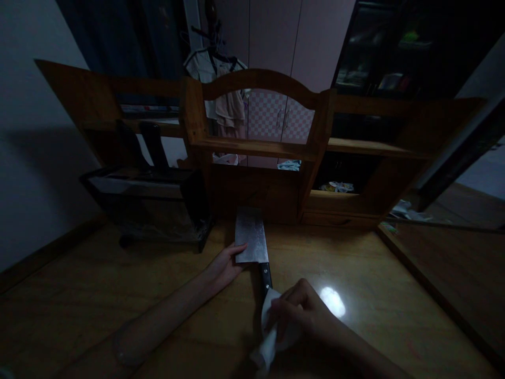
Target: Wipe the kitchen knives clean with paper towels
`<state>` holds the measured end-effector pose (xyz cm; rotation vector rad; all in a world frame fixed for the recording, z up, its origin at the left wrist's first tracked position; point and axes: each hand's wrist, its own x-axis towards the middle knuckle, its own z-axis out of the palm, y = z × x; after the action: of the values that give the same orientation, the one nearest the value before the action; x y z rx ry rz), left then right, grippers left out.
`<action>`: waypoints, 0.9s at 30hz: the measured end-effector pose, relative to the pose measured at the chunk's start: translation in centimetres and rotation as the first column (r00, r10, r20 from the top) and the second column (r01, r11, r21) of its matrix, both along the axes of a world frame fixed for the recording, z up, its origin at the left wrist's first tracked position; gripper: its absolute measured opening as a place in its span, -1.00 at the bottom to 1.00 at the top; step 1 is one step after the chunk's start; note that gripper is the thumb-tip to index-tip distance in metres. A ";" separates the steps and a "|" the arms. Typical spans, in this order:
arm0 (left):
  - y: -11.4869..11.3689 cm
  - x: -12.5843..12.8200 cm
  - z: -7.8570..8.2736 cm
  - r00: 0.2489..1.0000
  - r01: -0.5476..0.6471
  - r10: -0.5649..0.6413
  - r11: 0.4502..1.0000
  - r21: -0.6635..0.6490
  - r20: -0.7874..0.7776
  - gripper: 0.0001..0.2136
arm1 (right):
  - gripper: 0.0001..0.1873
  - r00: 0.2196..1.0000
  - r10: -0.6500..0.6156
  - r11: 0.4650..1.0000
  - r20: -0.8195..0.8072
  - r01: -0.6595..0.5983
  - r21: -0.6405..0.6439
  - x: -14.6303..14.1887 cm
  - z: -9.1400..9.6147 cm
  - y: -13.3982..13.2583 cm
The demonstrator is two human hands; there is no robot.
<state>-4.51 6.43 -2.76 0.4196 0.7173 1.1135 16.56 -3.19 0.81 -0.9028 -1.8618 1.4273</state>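
A cleaver (252,237) with a broad grey blade and a black riveted handle is held above the wooden table, blade pointing away from me. My left hand (228,267) grips the blade's lower left corner, thumb on the upper face and fingers underneath. My right hand (302,310) is closed on a crumpled white tissue (268,347), which is wrapped against the end of the cleaver's handle. The tissue covers the handle's end, so I cannot see whether the right fingers also grip it.
A dark knife block (150,205) with black-handled knives (153,142) stands at the left. A wooden shelf unit (252,150) runs along the table's back. Light reflects off the tabletop (363,273) at right. Hanging clothes (224,95) and cupboards (272,47) are behind.
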 end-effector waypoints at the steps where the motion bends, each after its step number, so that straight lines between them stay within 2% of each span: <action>1: 0.0 0.0 0.0 1.000 0.000 0.000 1.000 0.000 0.002 -0.82 | -0.43 0.998 -0.031 1.000 -0.048 0.031 -0.002 0.2 0.2 0.2; 4: -0.1 0.1 0.3 1.000 -0.009 0.009 1.000 -0.027 -0.003 -0.83 | -0.57 0.979 -0.174 0.979 -0.106 0.184 0.086 0.7 0.8 0.9; 6: -0.1 0.1 0.4 1.000 -0.002 0.000 0.999 -0.051 -0.029 -0.83 | -0.70 0.958 -0.276 0.940 -0.071 0.285 0.189 1.0 1.0 1.1; 7: -0.1 0.2 0.5 0.999 0.005 -0.007 0.999 -0.054 -0.041 -0.82 | -0.69 0.952 -0.303 0.922 -0.048 0.305 0.239 1.1 1.1 1.1; 9: 0.0 0.2 0.5 0.998 0.026 -0.028 0.999 -0.047 -0.049 -0.81 | -0.60 0.961 -0.277 0.912 0.009 0.260 0.317 1.1 1.1 1.1; 12: 0.0 0.2 0.5 0.998 0.036 -0.037 0.999 -0.033 -0.042 -0.85 | -0.49 0.979 -0.151 0.921 0.136 0.089 0.380 0.7 1.1 0.8; 15: -0.1 -0.1 0.4 0.997 0.051 -0.054 0.998 -0.048 -0.062 -0.90 | -0.39 0.949 -0.077 0.890 0.304 -0.072 0.451 0.2 1.0 0.5; 18: -0.3 -0.3 0.5 0.992 0.055 -0.061 0.997 -0.062 -0.110 -0.90 | -0.36 0.903 -0.057 0.847 0.426 -0.182 0.499 -0.2 1.0 0.2; 24: -0.5 -0.2 0.6 0.993 0.060 -0.065 0.997 -0.047 -0.103 -0.90 | -0.41 0.873 -0.091 0.839 0.480 -0.192 0.508 -0.2 1.5 0.0; 27: -0.3 -0.1 0.4 0.997 0.061 -0.062 0.998 -0.023 -0.051 -0.88 | -0.52 0.886 -0.083 0.830 0.456 -0.192 0.524 -0.3 2.0 -0.1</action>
<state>-4.58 6.13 -2.37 0.4507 0.7560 1.0390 16.26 -3.26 2.83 -0.9321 -2.4924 0.6256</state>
